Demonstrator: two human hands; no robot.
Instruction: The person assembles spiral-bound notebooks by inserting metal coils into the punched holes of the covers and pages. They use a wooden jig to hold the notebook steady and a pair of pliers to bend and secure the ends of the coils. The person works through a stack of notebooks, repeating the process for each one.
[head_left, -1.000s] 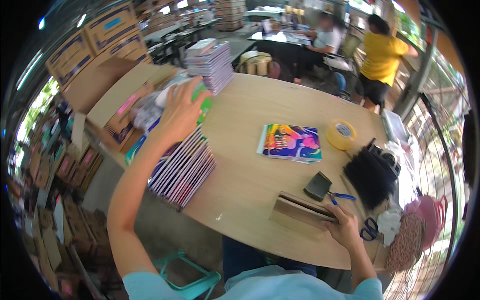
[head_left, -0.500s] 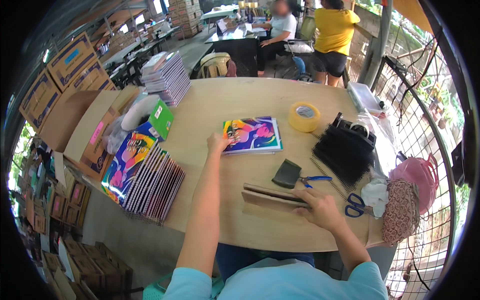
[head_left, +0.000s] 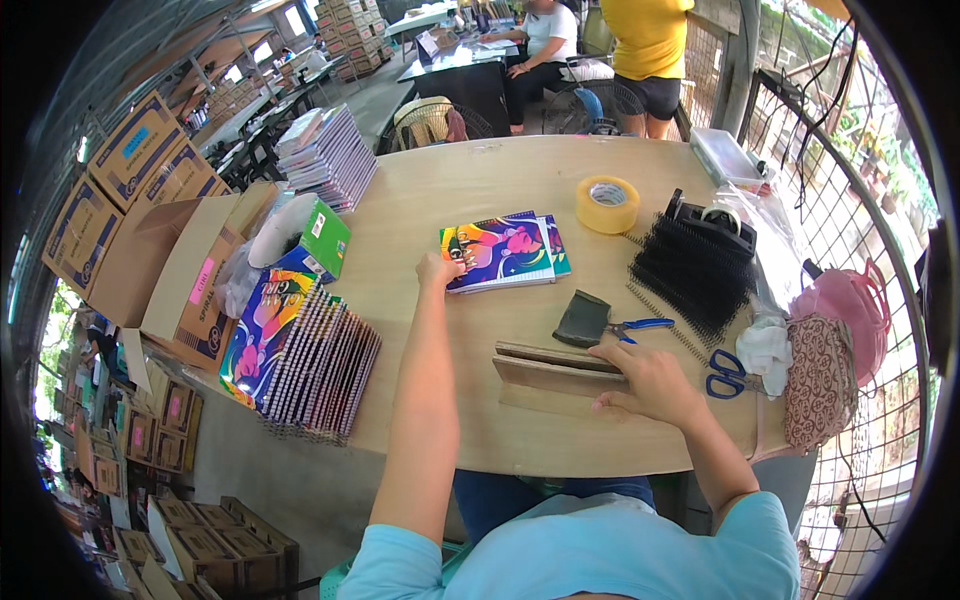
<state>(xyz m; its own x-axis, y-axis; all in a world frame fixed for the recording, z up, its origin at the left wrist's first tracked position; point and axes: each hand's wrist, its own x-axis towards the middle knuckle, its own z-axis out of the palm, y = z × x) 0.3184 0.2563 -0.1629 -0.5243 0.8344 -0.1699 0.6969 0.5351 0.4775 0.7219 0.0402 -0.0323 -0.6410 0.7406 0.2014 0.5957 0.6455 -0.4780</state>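
Note:
My left hand [head_left: 437, 270] is closed on the left edge of a notebook [head_left: 500, 252] with a colourful illustrated cover. A second cover [head_left: 557, 245] sticks out beneath it on the right. My right hand [head_left: 655, 385] grips the right end of a brown slotted block [head_left: 557, 376], which looks like wood or thick board, near the table's front edge. Just beyond the block lie a dark flat piece [head_left: 581, 320] and blue-handled pliers [head_left: 640, 324]. Blue scissors [head_left: 725, 374] are to the right of my right hand.
Stacked spiral notebooks [head_left: 310, 360] stand at the table's left edge, with another stack [head_left: 330, 155] behind. An open carton [head_left: 190, 300] is beside them. On the right are a tape roll [head_left: 607, 205], black spiral coils [head_left: 690, 280] and a patterned pouch [head_left: 822, 385]. Two people are beyond the table.
My left hand has drawn the top notebook left and tilted it, so more of the cover below shows at the right. My right hand keeps its hold on the block. The whole view has shifted slightly.

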